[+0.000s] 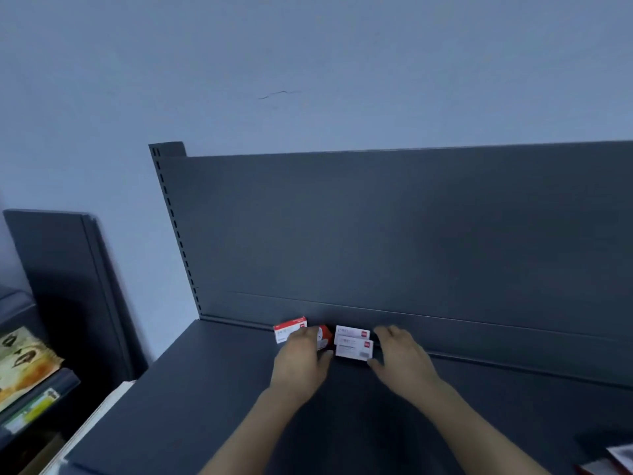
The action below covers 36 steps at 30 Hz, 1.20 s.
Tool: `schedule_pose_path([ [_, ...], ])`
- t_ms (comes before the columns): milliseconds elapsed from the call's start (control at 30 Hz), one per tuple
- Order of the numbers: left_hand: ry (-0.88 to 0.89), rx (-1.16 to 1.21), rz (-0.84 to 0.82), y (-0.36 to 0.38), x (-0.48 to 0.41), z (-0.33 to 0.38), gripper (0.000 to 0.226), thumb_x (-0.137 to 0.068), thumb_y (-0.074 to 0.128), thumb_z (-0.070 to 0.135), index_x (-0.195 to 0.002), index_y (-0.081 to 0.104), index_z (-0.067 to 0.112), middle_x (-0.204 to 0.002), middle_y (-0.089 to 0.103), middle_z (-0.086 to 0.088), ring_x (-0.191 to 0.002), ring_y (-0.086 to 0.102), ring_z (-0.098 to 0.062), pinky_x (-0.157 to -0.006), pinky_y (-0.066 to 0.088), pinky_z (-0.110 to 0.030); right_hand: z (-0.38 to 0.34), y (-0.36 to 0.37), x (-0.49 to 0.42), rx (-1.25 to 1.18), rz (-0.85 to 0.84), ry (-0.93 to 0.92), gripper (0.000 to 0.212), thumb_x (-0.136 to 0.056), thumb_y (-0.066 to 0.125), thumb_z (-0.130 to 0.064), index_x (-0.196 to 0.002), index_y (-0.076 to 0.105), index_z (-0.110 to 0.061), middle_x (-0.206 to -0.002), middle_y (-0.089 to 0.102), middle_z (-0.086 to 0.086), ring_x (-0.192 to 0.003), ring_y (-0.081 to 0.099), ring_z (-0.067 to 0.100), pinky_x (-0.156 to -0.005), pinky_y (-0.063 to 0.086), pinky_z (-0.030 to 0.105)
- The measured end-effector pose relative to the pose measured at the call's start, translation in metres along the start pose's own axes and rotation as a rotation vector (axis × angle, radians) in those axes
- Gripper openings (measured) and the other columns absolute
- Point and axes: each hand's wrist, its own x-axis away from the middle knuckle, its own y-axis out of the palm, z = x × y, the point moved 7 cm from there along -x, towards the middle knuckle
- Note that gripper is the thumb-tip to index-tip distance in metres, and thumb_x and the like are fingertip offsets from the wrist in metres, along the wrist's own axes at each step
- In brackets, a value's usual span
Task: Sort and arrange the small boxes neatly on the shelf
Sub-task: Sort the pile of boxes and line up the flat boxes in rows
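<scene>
Several small white-and-red boxes stand at the back of the dark grey shelf point(212, 399), against its back panel. The leftmost box point(289, 329) stands a little apart. My left hand point(303, 361) covers and grips a red-and-white box point(323, 334) in the middle. To its right two white boxes point(352, 344) are stacked one on the other. My right hand point(399, 358) lies just right of this stack, fingers along its far end and thumb at its near corner.
The shelf's tall back panel point(411, 234) rises behind the boxes, with a slotted upright at its left. A dark board point(68, 286) leans on the wall at left, above printed packets point(24, 365). More red-and-white items point(616, 457) sit at the bottom right corner.
</scene>
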Motion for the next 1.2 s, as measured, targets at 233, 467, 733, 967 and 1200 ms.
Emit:
schedule_pose_path([
  [233,0.008,0.016,-0.102,0.028,-0.029,-0.044,0.043,-0.094,0.048,0.026,-0.135,0.040,0.016,-0.135,0.050,-0.001,-0.122,0.049,-0.017,-0.099,0.040,-0.027,-0.021,0.039,-0.036,0.044,-0.026,-0.011,0.038,-0.090,0.051,-0.025,-0.125,0.044,-0.010,-0.128,0.048,0.008,-0.117,0.045,0.023,-0.095,0.042,0.031],
  [467,0.082,-0.055,-0.086,0.049,-0.053,-0.038,0.042,-0.098,0.040,0.031,-0.135,0.038,0.011,-0.142,0.042,-0.004,-0.130,0.039,-0.015,-0.105,0.030,-0.021,-0.020,0.057,-0.045,0.096,-0.052,0.002,0.042,-0.080,0.067,-0.022,-0.117,0.056,-0.007,-0.116,0.059,0.011,-0.106,0.057,0.025,-0.088,0.048,0.030],
  [733,0.076,-0.162,-0.076,0.062,-0.064,-0.035,0.034,-0.098,0.037,0.031,-0.126,0.045,0.013,-0.126,0.050,-0.003,-0.117,0.045,-0.016,-0.096,0.034,-0.023,-0.015,0.076,-0.056,0.221,-0.031,0.001,0.055,-0.017,0.091,-0.028,-0.066,0.069,-0.019,-0.064,0.064,-0.004,-0.056,0.061,0.010,-0.047,0.049,0.017],
  [967,0.036,-0.077,-0.114,0.059,-0.052,-0.046,0.036,-0.092,0.050,0.031,-0.123,0.048,0.014,-0.128,0.046,-0.002,-0.115,0.048,-0.016,-0.089,0.042,-0.023,-0.019,0.065,-0.052,0.181,0.022,0.001,0.061,0.000,0.086,-0.023,-0.057,0.065,-0.020,-0.061,0.058,-0.004,-0.052,0.058,0.011,-0.039,0.042,0.018],
  [1200,0.013,0.095,-0.036,0.044,-0.043,-0.039,0.014,-0.090,0.056,0.031,-0.096,0.056,0.019,-0.099,0.060,0.001,-0.086,0.057,-0.012,-0.068,0.044,-0.018,-0.018,0.059,-0.030,0.124,-0.136,0.076,0.035,-0.090,0.046,0.000,-0.124,0.043,-0.007,-0.121,0.058,0.013,-0.109,0.056,0.030,-0.084,0.046,0.035],
])
